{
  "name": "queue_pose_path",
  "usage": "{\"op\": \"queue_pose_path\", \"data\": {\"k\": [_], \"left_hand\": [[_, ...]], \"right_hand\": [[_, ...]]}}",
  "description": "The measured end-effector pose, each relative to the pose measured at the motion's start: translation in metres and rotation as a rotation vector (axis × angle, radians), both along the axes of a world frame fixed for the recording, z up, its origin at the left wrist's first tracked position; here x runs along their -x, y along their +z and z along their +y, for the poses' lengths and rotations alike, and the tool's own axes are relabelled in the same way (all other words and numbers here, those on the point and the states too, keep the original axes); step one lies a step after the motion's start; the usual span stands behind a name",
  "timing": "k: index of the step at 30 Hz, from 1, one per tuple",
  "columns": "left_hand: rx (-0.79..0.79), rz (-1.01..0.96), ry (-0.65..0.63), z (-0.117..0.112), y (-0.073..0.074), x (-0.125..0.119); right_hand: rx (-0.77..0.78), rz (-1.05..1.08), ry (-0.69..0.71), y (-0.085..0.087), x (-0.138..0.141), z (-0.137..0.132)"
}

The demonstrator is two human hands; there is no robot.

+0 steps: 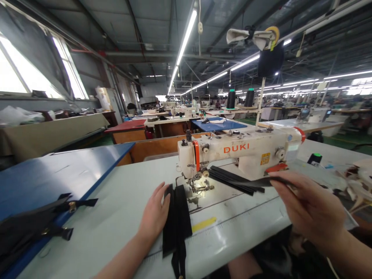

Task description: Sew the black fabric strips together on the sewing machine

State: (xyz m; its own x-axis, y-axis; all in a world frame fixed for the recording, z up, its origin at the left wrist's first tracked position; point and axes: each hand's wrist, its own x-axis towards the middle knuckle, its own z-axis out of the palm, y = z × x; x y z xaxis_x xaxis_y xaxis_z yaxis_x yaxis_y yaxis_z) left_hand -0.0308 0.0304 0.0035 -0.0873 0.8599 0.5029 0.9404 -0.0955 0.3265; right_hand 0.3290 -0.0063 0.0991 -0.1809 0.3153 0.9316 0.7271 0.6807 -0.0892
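Left hand: at lower centre-left of the frame, the left hand (156, 212) lies against the edge of the black pieces (183, 211); whether its fingers grip them, I cannot tell.
Right hand: at the right of the frame, well apart from the left, the right hand (315, 205) pinches one end of a black strip (257, 181) – thumb and fingers closed on it.
Black pieces: side by side at lower centre, just beside the presser foot (200, 186).
Strip pile: right of centre, black strips (222, 176) lie together under the machine's arm, the held strip passing over them.
Sewing machine: white, lettered DUKI – the sewing machine (215, 149) spans centre to right.
Yellow tape: lower centre, on the pale tabletop (130, 186), the yellow tape (204, 224).
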Motion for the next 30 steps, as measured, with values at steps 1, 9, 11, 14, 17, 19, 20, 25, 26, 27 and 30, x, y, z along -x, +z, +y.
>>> {"op": "queue_pose_path", "data": {"k": [1,9,11,14,17,19,20,25,26,27,30], "left_hand": [[-0.047,-0.005,-0.007,-0.004,0.002,-0.001],[-0.441,0.376,-0.543,-0.090,0.008,-0.028],[-0.417,0.521,-0.653,-0.104,0.011,-0.028],[-0.360,0.592,-0.713,-0.112,0.017,-0.023],[-0.314,0.569,-0.705,-0.111,0.022,-0.015],[-0.315,0.574,-0.706,-0.109,0.023,-0.011],[-0.326,0.578,-0.708,-0.108,0.023,-0.009],[-0.343,0.575,-0.683,-0.098,0.019,-0.003],[-0.346,0.571,-0.676,-0.095,0.019,-0.001],[-0.344,0.568,-0.667,-0.091,0.019,0.001],[-0.307,0.504,-0.626,-0.076,0.023,0.010]], "right_hand": [[0.041,0.027,0.052,0.006,0.007,-0.011],[1.210,0.218,0.664,-0.024,0.101,-0.010],[1.425,0.285,0.759,-0.040,0.125,0.001],[1.567,0.274,0.825,-0.055,0.151,0.011],[1.611,0.245,0.856,-0.062,0.162,0.017],[1.598,0.238,0.855,-0.065,0.163,0.021],[1.581,0.236,0.847,-0.067,0.163,0.023],[1.426,0.262,0.763,-0.073,0.154,0.032],[1.379,0.265,0.741,-0.074,0.151,0.032],[1.314,0.244,0.712,-0.075,0.147,0.031],[1.030,-0.022,0.636,-0.078,0.138,0.024]]}}
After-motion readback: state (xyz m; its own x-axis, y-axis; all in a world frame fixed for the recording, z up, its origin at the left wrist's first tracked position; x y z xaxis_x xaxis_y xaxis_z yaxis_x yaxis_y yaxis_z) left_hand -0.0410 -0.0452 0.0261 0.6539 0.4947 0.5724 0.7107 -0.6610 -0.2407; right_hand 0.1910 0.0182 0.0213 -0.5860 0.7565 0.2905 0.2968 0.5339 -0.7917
